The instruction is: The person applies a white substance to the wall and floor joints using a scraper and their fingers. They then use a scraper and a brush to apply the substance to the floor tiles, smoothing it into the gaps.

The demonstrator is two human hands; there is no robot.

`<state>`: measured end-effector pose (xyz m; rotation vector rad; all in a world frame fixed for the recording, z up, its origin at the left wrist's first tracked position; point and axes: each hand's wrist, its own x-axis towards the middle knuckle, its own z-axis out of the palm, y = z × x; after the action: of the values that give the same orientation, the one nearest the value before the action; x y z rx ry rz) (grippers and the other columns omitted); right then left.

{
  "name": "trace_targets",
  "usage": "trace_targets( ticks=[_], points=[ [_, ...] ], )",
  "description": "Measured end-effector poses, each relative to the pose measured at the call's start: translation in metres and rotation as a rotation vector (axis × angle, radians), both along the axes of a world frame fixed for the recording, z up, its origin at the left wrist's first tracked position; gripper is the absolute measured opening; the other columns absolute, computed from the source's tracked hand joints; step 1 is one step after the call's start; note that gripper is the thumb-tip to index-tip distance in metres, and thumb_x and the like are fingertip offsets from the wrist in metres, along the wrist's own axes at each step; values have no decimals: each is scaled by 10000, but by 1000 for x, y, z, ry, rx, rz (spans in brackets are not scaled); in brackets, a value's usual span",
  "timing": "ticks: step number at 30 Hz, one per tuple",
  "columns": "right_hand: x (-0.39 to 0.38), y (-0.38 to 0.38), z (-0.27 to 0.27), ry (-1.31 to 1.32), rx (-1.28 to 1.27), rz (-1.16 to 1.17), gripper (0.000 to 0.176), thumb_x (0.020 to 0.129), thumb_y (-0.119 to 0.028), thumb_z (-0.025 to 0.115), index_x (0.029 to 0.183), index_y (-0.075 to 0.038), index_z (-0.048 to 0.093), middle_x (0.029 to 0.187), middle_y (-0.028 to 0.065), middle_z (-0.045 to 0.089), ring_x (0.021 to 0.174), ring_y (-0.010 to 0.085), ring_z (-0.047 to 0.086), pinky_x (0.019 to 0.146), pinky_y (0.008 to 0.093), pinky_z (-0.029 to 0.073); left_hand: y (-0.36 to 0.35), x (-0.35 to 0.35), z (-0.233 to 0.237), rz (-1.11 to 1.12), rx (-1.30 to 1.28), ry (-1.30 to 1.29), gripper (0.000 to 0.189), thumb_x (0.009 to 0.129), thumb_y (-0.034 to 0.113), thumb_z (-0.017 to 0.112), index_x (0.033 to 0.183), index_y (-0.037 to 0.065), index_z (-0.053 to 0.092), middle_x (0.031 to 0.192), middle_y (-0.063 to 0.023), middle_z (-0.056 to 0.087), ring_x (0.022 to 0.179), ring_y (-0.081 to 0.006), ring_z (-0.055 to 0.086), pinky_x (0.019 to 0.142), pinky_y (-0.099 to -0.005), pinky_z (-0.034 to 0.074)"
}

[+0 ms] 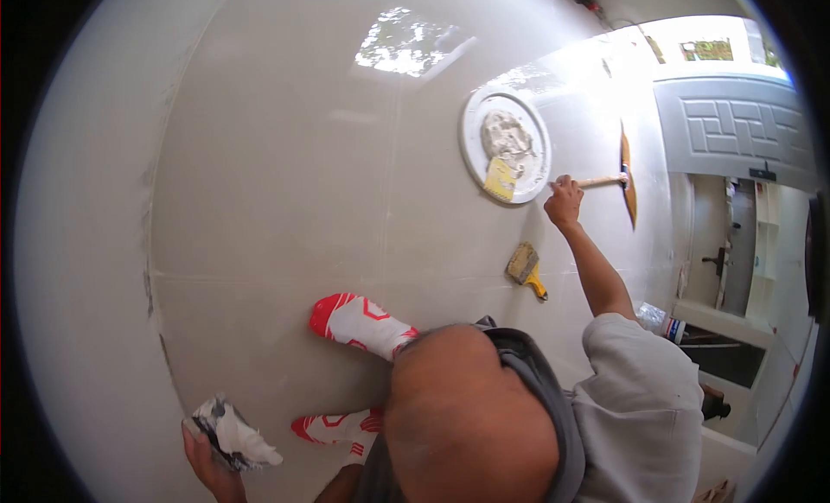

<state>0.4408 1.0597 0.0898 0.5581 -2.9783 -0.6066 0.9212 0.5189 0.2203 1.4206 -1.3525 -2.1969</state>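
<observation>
My right hand [564, 200] is stretched out at the rim of a round white lid [475, 146], its fingers closed at the end of a wooden handle [598, 182] that runs to a long brown-edged tool [628, 179]. Whitish paste [504, 135] lies on the lid, with a yellow scraper [500, 179] beside it. At the lower left, my left hand [207, 462] is closed round a dark-edged tool loaded with white paste [235, 434]; its fingers are partly hidden.
A yellow-handled brush [526, 265] lies on the tiled floor [285, 175]. My socked feet [359, 323] are near the wall [95, 200]. At the right stand a grey door [735, 127], a white bucket [674, 330] and shelves [765, 244].
</observation>
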Motion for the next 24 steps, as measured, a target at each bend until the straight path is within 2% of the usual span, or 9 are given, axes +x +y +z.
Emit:
trace_targets(
  ticks=[2, 4, 6, 8, 10, 12, 18, 22, 24],
  points=[
    [2, -40, 0, 40, -294, 41, 354, 615, 40, 516, 929, -81, 627, 976, 99, 512, 951, 275, 468, 803, 402, 363, 0, -8, -4, 55, 44, 17, 507, 828, 201, 464, 1261, -13, 308, 1142, -144, 465, 1044, -246, 486, 881, -360, 395],
    [8, -79, -12, -38, -646, 240, 341, 576, 56, 527, 891, -35, 619, 1001, 118, 513, 949, 282, 493, 833, 415, 379, 6, -10, -9, 123, 54, -90, 318, 841, 217, 443, 1098, 32, 473, 996, -86, 544, 919, -191, 541, 778, -341, 456],
    [43, -158, -1, -324, -823, 354, 355, 587, 94, 527, 927, 3, 578, 964, 142, 534, 952, 300, 502, 865, 398, 380, 10, -21, -11, 148, 106, -125, 230, 837, 198, 452, 1007, 50, 498, 906, -60, 545, 877, -166, 544, 774, -328, 449],
    [106, -249, 35, -728, -1083, 395, 351, 630, 86, 530, 972, 4, 538, 954, 155, 528, 959, 303, 495, 867, 392, 375, 12, -36, -5, 155, 192, -53, 264, 836, 196, 443, 1051, 51, 492, 959, -59, 553, 892, -162, 543, 801, -315, 432],
    [151, -304, 46, -937, -1160, 794, 378, 665, 141, 486, 999, -30, 533, 1040, 158, 479, 980, 297, 471, 852, 387, 386, 11, -42, -4, 108, 255, 38, 316, 833, 191, 412, 1091, 16, 461, 1009, -86, 549, 924, -176, 543, 829, -315, 425],
    [191, -349, 67, -1229, -1295, 930, 409, 664, 142, 479, 1024, -42, 538, 1041, 153, 464, 966, 292, 466, 827, 372, 387, 12, -45, 0, 150, 252, 39, 340, 830, 185, 409, 1113, -2, 436, 1021, -102, 548, 936, -183, 546, 832, -316, 432],
    [231, -420, 104, -1452, -1189, 1087, 511, 638, 121, 492, 1107, -76, 533, 933, 124, 461, 870, 276, 438, 741, 358, 380, 10, -44, 0, 175, 286, 103, 278, 836, 152, 363, 1063, 13, 445, 964, -89, 546, 863, -153, 564, 736, -293, 479],
    [236, -433, 102, -1370, -1174, 1207, 484, 632, 129, 491, 1064, -78, 563, 919, 123, 450, 842, 283, 431, 692, 356, 369, 11, -41, -1, 221, 276, 59, 270, 839, 152, 357, 1052, 13, 447, 959, -89, 543, 868, -159, 563, 736, -298, 480],
    [241, -438, 102, -1367, -1155, 1209, 476, 632, 127, 495, 1054, -80, 570, 920, 124, 449, 838, 282, 431, 685, 353, 367, 8, -36, -4, 233, 283, 65, 336, 830, 171, 360, 1121, 19, 430, 1032, -108, 544, 941, -199, 553, 814, -336, 456]
  ],
)
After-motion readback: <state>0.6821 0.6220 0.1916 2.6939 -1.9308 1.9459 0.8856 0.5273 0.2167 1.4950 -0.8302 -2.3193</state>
